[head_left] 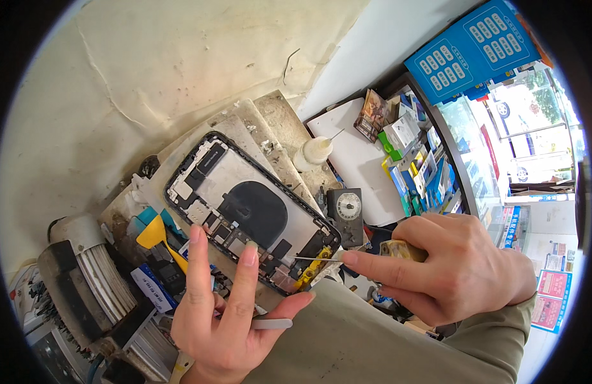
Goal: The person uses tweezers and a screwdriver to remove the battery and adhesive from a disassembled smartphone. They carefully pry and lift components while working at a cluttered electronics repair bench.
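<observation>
An opened smartphone (257,211) lies tilted on a worn pale ledge, its inner parts bared and a round black pad at its middle. My left hand (228,326) is at its lower left edge, two fingers stretched over the circuit board, the thumb by the near corner. Tucked between thumb and palm is a grey round-ended flat tool (272,324), mostly hidden. In my right hand (437,265), a screwdriver (318,258) with a thin metal shaft points left into the phone's lower part, beside a yellow strip (312,269). Its yellowish handle shows partly behind my fingers.
Left of the phone are a yellow spatula-shaped tool (154,233) and a bulky grey-black device (94,281). Beyond it stand a white bottle with a needle tip (314,153) and a grey box with a dial (347,208). Several small boxes (417,153) crowd the right.
</observation>
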Motion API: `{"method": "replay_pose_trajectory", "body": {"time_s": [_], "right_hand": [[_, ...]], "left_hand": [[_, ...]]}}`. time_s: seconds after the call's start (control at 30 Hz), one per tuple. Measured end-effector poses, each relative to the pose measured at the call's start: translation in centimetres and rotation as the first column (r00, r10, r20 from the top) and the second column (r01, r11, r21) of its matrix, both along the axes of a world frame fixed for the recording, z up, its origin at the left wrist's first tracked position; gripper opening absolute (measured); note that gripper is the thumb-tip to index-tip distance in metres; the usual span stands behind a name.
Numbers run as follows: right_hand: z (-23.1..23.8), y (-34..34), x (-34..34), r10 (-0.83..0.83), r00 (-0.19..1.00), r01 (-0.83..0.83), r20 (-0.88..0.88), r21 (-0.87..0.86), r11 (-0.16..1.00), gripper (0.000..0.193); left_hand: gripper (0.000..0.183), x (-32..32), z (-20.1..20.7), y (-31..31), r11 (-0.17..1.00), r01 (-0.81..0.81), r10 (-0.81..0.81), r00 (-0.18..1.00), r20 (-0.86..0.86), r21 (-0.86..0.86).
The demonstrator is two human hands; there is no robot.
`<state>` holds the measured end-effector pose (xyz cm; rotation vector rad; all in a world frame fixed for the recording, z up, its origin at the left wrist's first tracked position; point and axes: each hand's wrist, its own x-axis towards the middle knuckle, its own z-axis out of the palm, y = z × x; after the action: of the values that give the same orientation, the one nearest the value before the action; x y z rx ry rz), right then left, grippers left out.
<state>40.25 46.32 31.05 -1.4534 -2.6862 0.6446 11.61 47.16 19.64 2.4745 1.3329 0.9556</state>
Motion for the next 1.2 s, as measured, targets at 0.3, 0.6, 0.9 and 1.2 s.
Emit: {"method": "replay_pose_trajectory", "body": {"time_s": [0.3, 0.6, 0.9, 1.2], "right_hand": [[-0.1, 0.2, 0.2, 0.001, 1.0, -0.003, -0.03, -0.038, 0.999, 0.058], [-0.3, 0.0, 0.3, 0.003, 1.0, -0.004, -0.028, -0.037, 0.999, 0.057], [-0.3, 0.0, 0.3, 0.0, 1.0, -0.001, -0.016, -0.018, 1.0, 0.056], [0.0, 0.1, 0.3, 0.008, 1.0, -0.009, -0.022, -0.038, 0.999, 0.056]], "left_hand": [[0.074, -0.1, -0.2, -0.2, 0.999, -0.003, 0.003, 1.0, -0.011, 0.032], [0.074, -0.2, -0.2, -0.4, 1.0, -0.008, 0.008, 1.0, -0.004, 0.014], [0.074, -0.2, -0.4, -0.4, 1.0, -0.005, 0.005, 1.0, 0.009, 0.011], [0.074, -0.2, -0.8, -0.3, 1.0, 0.004, -0.004, 1.0, 0.022, 0.015]]}}
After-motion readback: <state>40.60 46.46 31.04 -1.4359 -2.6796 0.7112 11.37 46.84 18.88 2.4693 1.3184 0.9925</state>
